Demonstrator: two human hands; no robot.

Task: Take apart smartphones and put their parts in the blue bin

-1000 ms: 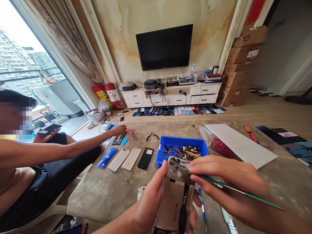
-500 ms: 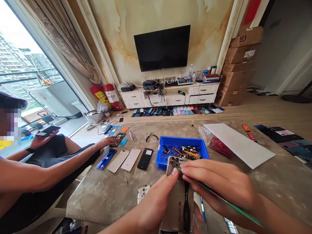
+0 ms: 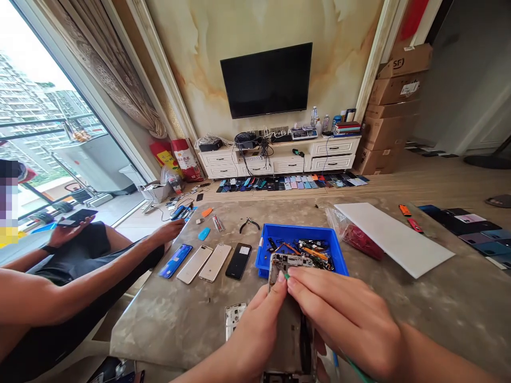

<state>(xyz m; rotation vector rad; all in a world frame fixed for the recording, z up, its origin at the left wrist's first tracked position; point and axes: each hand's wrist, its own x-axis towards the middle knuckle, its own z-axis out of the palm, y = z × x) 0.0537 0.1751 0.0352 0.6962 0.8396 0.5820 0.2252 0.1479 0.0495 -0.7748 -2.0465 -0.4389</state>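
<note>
My left hand (image 3: 259, 324) is wrapped round an opened phone frame (image 3: 287, 340), its thumb on the frame's upper left part. My right hand (image 3: 351, 314) pinches a thin green tool (image 3: 287, 276), whose front end meets the frame close to my left thumb; its back end shows below the hand. A dark strip-like tool (image 3: 305, 340) lies along the frame, partly covered by my right hand. Just beyond the frame stands a blue tray (image 3: 261, 250) of small phone parts. A white phone shell (image 3: 233, 317) lies left of my left hand.
Four phones (image 3: 214, 262) lie in a row on the table. Pliers (image 3: 249, 225) and a blue pick (image 3: 204, 233) are behind them. A white board (image 3: 395, 236) rests at the right. At the left, a person's hand (image 3: 170, 232) is at the table edge; their other hand holds a phone.
My right hand has shifted left and nearer my left thumb, with the green tool in it. The person's hand has moved left, and the opened phone that was under it no longer shows there.
</note>
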